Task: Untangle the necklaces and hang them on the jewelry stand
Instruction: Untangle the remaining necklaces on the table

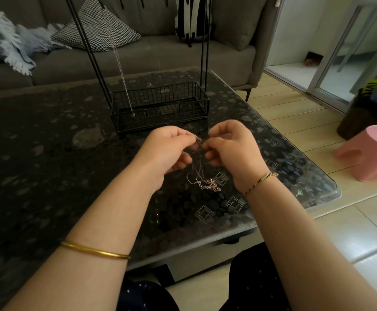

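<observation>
Tangled necklaces pinched at knot by left hand and right hand, fingers curled, loose ends trailing onto bench, jewelry stand behind.

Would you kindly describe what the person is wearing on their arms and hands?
Both forearms are bare, with no sleeves and no gloves. Behind the left hand, a thin plain gold bangle circles the forearm. The wrist of the right hand carries a slim braided cord bracelet in dark, yellow and green strands.

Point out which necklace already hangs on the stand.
The thin silver chain dangling from the black wire stand; left hand and right hand pinch the tangled chains.
</observation>
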Demonstrator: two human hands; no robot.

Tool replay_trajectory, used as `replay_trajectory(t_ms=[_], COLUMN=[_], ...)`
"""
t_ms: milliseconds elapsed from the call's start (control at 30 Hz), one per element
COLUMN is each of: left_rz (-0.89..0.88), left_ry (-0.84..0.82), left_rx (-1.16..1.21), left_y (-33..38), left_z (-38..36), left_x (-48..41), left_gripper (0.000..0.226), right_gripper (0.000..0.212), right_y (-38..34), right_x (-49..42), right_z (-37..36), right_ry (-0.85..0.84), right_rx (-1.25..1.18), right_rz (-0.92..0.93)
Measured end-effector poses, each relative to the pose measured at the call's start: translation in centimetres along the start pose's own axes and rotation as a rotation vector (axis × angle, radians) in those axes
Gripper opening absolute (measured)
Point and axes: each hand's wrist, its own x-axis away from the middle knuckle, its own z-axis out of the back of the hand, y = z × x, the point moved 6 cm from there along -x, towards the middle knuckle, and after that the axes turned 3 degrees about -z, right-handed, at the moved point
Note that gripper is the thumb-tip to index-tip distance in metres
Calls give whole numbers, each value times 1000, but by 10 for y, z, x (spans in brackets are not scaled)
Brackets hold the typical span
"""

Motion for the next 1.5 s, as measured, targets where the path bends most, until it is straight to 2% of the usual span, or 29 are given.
replay_trajectory(t_ms=[133,433,800,1067,1500], left_rz=[12,11,-5,53,48], left_ry=[2,-9,52,68,-83], left_rx=[18,17,-8,128,109], left_y=[-1,-1,-1,-3,2], left_z=[0,1,2,0,-7], left_x=[0,0,-1,-3,4], left_gripper=[12,11,10,12,9], right_gripper=[29,9,10,15,20], right_y=[-3,-1,-3,-3,-8], right_x=[1,0,-1,-3,-4], right_z=[-1,-5,0,-3,5], right_ry=[-4,-22,1,-42,94], right_rx=[105,126,119,111,143], right_rz=[47,67,132,129,247])
